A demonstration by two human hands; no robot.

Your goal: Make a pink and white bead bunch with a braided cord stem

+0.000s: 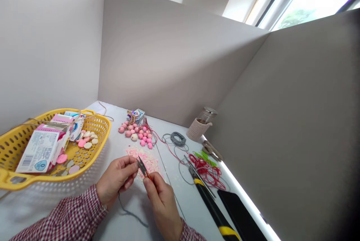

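My left hand (119, 177) is closed in a pinch, and a grey cord (129, 213) hangs from beneath it and trails over the tabletop. In my right hand (164, 205) is a small pair of scissors (143, 166) with an orange handle. The blades are spread and point up and left, right by my left fingertips. Whether a bit of cord lies between the blades is too small to tell. Pink and white shavings (152, 163) are scattered on the table just behind the hands. Farther back sit several pink beads (142, 135) in a cluster, some bundled with string.
At the left a yellow basket (104, 136) holds boxes (38, 151) and flat pink and cream pieces (87, 139). To the right lie a grey cord coil (178, 138), tangled red cord (206, 169), a black-and-yellow tool (210, 205) and a black phone-like slab (239, 214). A jar (198, 126) stands behind.
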